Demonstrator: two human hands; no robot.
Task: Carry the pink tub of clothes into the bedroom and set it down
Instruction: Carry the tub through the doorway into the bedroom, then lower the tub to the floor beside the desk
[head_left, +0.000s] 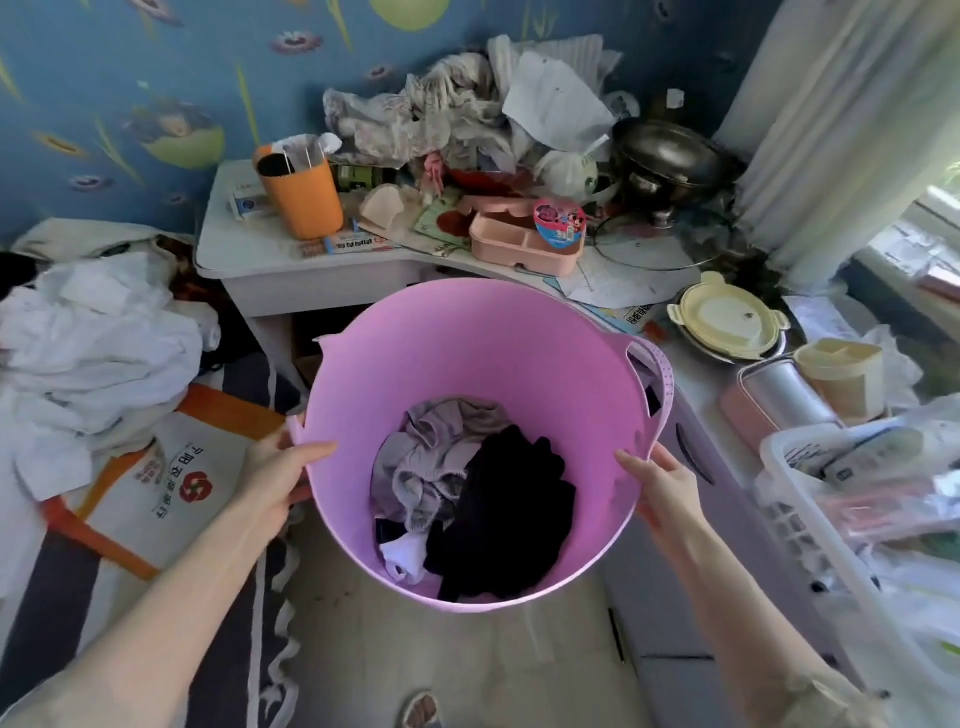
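The pink tub (467, 353) hangs in mid-air in front of me, above the pale floor, tilted so I look into it. At its bottom lie clothes (467, 499): a grey-lilac garment, a black one and a bit of white. My left hand (280, 478) grips the tub's left rim, thumb inside. On the right rim sits my right hand (660, 483), fingers curled over the edge just below the tub's right handle (657, 384).
A cluttered white desk (249, 254) stands right behind the tub, with an orange cup (304, 195) and a pink box (524, 241). A counter on the right holds containers and a white basket (810, 525). White laundry and a bag (171, 483) lie on the left.
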